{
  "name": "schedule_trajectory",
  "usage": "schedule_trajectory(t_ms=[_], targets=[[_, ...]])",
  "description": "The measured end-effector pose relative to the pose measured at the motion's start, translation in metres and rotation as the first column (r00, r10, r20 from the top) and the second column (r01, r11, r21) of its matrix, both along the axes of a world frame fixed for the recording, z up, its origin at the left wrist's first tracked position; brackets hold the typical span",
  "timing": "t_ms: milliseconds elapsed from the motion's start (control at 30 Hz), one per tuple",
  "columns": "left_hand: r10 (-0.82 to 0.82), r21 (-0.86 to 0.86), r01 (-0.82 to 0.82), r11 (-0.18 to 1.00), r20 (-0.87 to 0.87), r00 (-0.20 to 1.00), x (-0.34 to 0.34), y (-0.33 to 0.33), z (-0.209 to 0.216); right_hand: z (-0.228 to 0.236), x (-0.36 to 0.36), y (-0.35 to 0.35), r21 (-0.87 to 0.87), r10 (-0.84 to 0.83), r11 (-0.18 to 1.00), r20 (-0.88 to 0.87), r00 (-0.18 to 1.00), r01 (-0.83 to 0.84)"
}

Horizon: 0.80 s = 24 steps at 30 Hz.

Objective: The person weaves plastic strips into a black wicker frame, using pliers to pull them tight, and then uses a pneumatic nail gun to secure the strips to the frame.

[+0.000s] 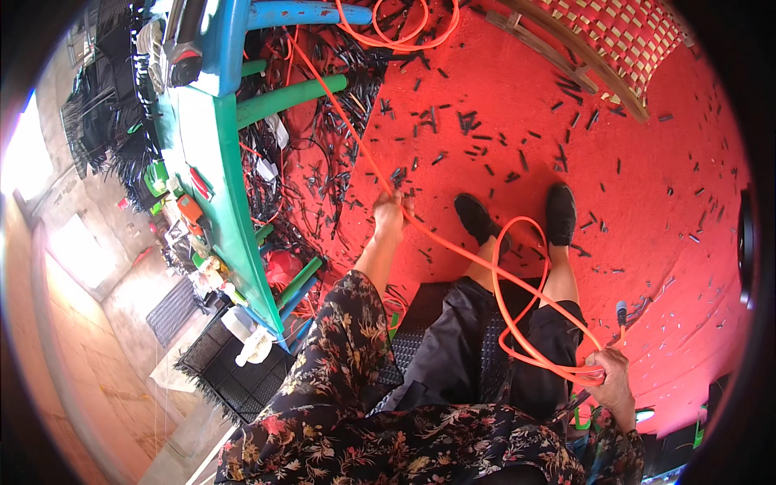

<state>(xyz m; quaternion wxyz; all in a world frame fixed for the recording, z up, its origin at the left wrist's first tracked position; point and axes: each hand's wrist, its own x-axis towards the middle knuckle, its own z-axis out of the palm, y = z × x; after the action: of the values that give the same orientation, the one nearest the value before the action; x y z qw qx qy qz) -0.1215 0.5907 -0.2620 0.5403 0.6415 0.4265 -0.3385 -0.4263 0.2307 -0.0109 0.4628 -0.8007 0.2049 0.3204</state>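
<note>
Orange cable (447, 242) runs across mid-view, over the seated wearer's legs and the red floor (663, 178). Clock directions are taken from the view's centre.

Left hand (389, 214): just off centre toward 12 o'clock. We note the grip closed round one strand; exact finger placement is too small to read.

Right hand (612, 380): out at 4 o'clock. Grip closed on several gathered strands; we cannot count them.

Axis: from the left hand the cable runs taut toward 11 o'clock, passing the green counter (222, 190); the other way it slopes toward 4 o'clock and the right hand. One slack loop hangs between the hands, its long axis roughly 12 to 6. A dark-tipped plug (621, 311) stands just beyond the right hand, pointing to 12. More orange turns lie near the top edge at 12.

Step in hand, as we judge it: gathering the cable into loops. The next move, in our judgement, calls for the right grip staying firm on its strands while the left feeds length across, clear of the black offcuts (467, 121).
</note>
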Motion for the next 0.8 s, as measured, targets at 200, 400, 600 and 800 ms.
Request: schedule_trajectory(t_ms=[200,400,600,800], targets=[[-0.013,0.0,0.013,1.0,-0.046,0.999,-0.02,0.035,0.007,-0.002,0.019,-0.009,0.069,0.108,0.992,-0.004,0.994,-0.108],[-0.12,0.021,0.121,0.992,-0.025,0.992,-0.002,0.031,0.022,0.008,0.049,-0.016,0.171,-0.293,0.905,-0.413,0.862,0.39],[-0.386,0.036,0.384,0.923,0.039,0.922,-0.02,0.044,0.056,0.007,0.096,-0.013,-0.027,-0.193,0.981,-0.003,0.981,0.193],[-0.421,-0.039,0.419,0.907,-0.089,0.903,-0.072,0.078,0.145,0.015,0.177,0.028,0.03,-0.06,0.998,0.12,0.991,0.056]])
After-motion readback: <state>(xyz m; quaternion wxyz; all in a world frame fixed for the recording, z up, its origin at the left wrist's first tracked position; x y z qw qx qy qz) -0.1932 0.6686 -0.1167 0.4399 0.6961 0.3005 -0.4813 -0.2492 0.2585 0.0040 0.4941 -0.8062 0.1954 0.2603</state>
